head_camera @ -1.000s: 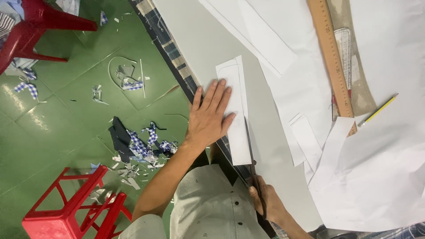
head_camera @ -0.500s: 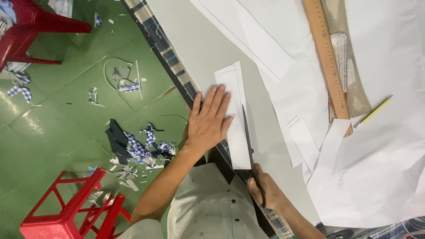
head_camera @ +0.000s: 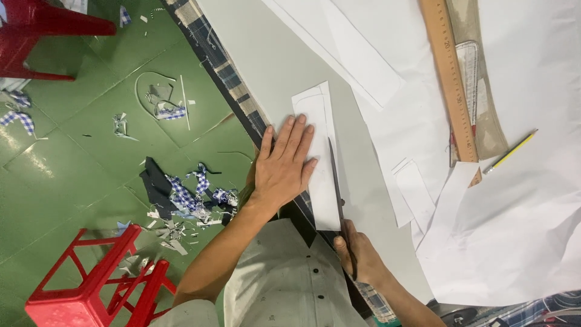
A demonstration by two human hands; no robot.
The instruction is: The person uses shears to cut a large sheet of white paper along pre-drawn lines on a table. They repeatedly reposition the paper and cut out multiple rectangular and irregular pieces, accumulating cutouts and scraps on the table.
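Head view:
Left hand (head_camera: 281,166): flat, fingers spread, pressing the paper strip (head_camera: 319,154) onto the table (head_camera: 284,66) near its edge.
Right hand (head_camera: 357,257): grip closed on the scissors (head_camera: 338,188).
Change: the blades have run further up the strip's right edge than a second ago; the left hand has stayed put.
Meaning: the cut looks well along.
Nearby: ruler (head_camera: 451,79), pencil (head_camera: 509,152).

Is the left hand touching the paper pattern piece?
Touching. The head view shows the left hand pressed flat on the paper pattern piece, its fingers overlapping the paper with no gap.
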